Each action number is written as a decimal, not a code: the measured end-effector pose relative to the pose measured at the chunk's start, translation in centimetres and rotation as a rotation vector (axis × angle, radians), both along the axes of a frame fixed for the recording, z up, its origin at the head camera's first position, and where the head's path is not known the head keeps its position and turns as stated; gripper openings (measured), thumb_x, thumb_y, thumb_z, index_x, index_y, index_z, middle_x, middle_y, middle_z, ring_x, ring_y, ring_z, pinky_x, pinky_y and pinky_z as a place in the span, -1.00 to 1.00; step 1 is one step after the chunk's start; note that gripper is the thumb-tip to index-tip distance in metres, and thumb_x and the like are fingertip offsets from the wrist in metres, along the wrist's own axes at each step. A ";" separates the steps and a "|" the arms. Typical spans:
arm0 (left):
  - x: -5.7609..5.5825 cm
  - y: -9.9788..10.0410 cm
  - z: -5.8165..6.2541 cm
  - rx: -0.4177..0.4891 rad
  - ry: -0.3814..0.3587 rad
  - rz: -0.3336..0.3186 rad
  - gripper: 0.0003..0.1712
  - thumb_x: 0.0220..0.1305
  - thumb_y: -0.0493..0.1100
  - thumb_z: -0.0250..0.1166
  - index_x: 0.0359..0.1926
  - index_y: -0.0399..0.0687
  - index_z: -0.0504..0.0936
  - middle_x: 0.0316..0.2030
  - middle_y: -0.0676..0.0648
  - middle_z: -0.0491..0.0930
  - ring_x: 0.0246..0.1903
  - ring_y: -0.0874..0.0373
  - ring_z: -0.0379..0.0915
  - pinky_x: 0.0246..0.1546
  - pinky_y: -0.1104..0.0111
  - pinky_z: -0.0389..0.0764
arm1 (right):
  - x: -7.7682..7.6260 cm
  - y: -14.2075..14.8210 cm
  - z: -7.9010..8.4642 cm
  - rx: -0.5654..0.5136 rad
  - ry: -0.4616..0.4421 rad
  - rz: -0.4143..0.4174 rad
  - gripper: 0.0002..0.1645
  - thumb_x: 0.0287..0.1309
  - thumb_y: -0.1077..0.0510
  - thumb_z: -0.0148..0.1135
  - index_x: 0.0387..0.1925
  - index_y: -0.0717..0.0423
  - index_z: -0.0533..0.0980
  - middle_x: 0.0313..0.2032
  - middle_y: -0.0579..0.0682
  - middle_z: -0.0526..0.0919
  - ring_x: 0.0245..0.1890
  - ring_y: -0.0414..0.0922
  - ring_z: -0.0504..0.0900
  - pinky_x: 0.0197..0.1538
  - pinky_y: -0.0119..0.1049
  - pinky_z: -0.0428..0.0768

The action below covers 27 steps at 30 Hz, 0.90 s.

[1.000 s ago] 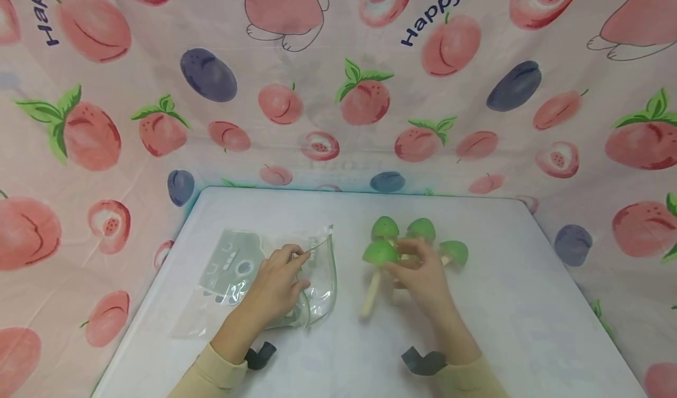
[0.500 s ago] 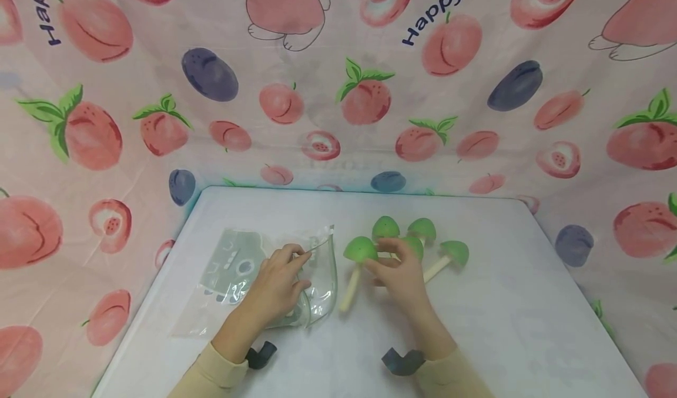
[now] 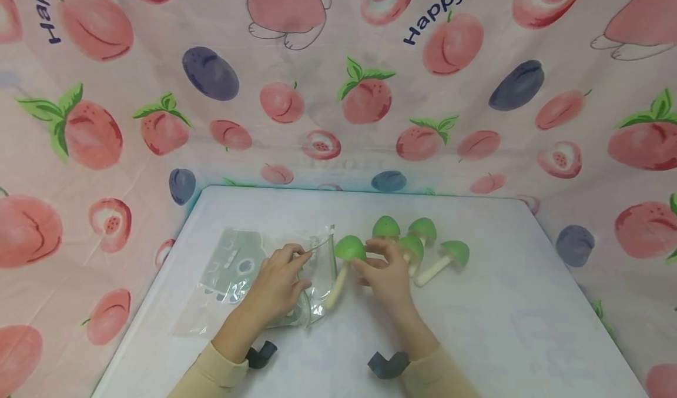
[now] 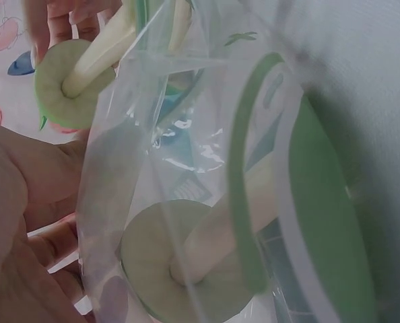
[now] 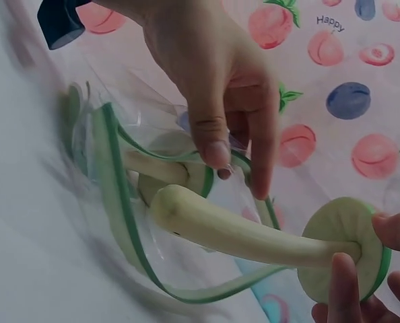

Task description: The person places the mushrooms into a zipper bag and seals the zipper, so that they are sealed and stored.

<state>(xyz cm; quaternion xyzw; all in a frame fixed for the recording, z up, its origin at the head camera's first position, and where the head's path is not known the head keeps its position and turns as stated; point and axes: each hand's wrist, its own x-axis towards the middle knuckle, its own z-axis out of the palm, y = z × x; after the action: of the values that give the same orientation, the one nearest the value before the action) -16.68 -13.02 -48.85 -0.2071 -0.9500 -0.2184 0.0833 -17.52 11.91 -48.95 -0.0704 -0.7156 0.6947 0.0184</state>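
Observation:
My left hand [image 3: 272, 286] pinches the rim of a clear zip bag [image 3: 233, 257] with green trim and a cartoon print, its mouth spread apart in the right wrist view. One toy mushroom [image 4: 163, 245] lies inside the bag. In my right hand [image 3: 388, 274], a second toy mushroom [image 3: 350, 248] with a green cap and pale stem is held by the cap between thumb and fingers. Its stem tip points at the bag's mouth, seen in the right wrist view. Several more mushrooms [image 3: 444, 263] lie on the table just right of my right hand.
A white table [image 3: 508, 315] carries everything. Behind it and at both sides hangs a pink fruit-print cloth [image 3: 328, 92]. A dark wrist-worn piece [image 3: 388, 365] shows beside the right sleeve, and another [image 3: 261, 355] beside the left.
My right hand has carried the mushroom leftward, away from the other mushrooms and up to the bag's mouth. My left hand and the bag have stayed in place.

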 end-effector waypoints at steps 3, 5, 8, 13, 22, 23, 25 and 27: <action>-0.1 0.0 0.0 0.000 0.005 -0.004 -0.30 0.23 -0.13 0.61 0.38 -0.09 0.63 0.25 -0.06 0.56 0.15 -0.04 0.54 0.01 0.12 0.55 | 0.3 -0.6 -0.1 -0.009 0.005 -0.013 -0.43 0.18 0.33 0.53 0.22 0.17 0.55 0.23 0.15 0.62 0.00 0.04 0.79 -0.26 -0.24 0.83; -0.1 0.0 0.0 0.002 0.008 -0.007 -0.29 0.23 -0.13 0.62 0.38 -0.09 0.63 0.25 -0.07 0.56 0.15 -0.04 0.54 0.02 0.12 0.55 | 0.4 -1.0 -0.3 -0.017 0.009 -0.019 -0.44 0.18 0.33 0.53 0.20 0.18 0.56 0.23 0.16 0.62 -0.03 0.02 0.79 -0.26 -0.25 0.83; -0.1 0.0 -0.1 0.008 0.010 -0.009 -0.29 0.21 -0.13 0.63 0.38 -0.09 0.64 0.25 -0.06 0.56 0.14 -0.03 0.54 0.01 0.12 0.54 | 0.5 -1.6 -0.8 -0.046 0.013 -0.023 -0.45 0.17 0.34 0.52 0.18 0.21 0.54 0.24 0.19 0.61 -0.07 -0.05 0.79 -0.26 -0.23 0.83; -0.2 0.0 -0.2 0.014 0.011 -0.012 -0.28 0.20 -0.13 0.64 0.37 -0.10 0.64 0.25 -0.06 0.56 0.13 -0.04 0.54 0.02 0.10 0.55 | 0.5 -2.5 -1.9 -0.084 0.004 -0.018 -0.44 0.18 0.33 0.53 0.19 0.21 0.53 0.23 0.18 0.61 -0.12 -0.11 0.79 -0.23 -0.17 0.85; -0.2 0.1 0.0 0.007 0.005 -0.014 -0.28 0.20 -0.12 0.64 0.37 -0.11 0.64 0.25 -0.06 0.56 0.13 -0.04 0.55 0.02 0.09 0.56 | 0.5 -3.8 -3.5 -0.126 0.000 -0.017 -0.36 0.20 0.27 0.55 0.25 0.25 0.48 0.23 0.22 0.59 -0.12 -0.07 0.79 -0.19 -0.14 0.85; -0.2 0.2 0.0 0.007 0.004 -0.015 -0.28 0.20 -0.12 0.64 0.37 -0.11 0.64 0.26 -0.07 0.56 0.13 -0.04 0.55 0.02 0.09 0.57 | 0.5 -3.9 -3.5 -0.132 0.002 -0.011 -0.36 0.20 0.27 0.55 0.26 0.26 0.47 0.23 0.22 0.58 -0.13 -0.08 0.79 -0.19 -0.14 0.85; -0.3 0.2 0.0 0.006 0.002 -0.012 -0.27 0.20 -0.12 0.64 0.38 -0.10 0.63 0.26 -0.06 0.56 0.14 -0.04 0.55 0.03 0.09 0.57 | 0.6 -4.2 -3.7 -0.139 0.003 0.001 -0.35 0.20 0.27 0.55 0.26 0.29 0.46 0.24 0.23 0.57 -0.14 -0.09 0.79 -0.19 -0.15 0.85; -0.2 0.3 0.0 0.002 0.001 -0.006 -0.27 0.21 -0.11 0.63 0.38 -0.09 0.63 0.26 -0.06 0.56 0.15 -0.04 0.55 0.04 0.09 0.58 | 0.6 -4.5 -3.9 -0.135 0.005 0.011 -0.35 0.21 0.25 0.55 0.26 0.30 0.46 0.24 0.23 0.57 -0.18 -0.10 0.79 -0.18 -0.17 0.85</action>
<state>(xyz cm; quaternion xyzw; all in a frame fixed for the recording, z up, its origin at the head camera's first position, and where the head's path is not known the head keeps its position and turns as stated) -16.92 -12.75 -48.85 -0.2100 -0.9490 -0.2198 0.0832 -16.92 7.42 -52.80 -0.0658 -0.6677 0.7415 0.0117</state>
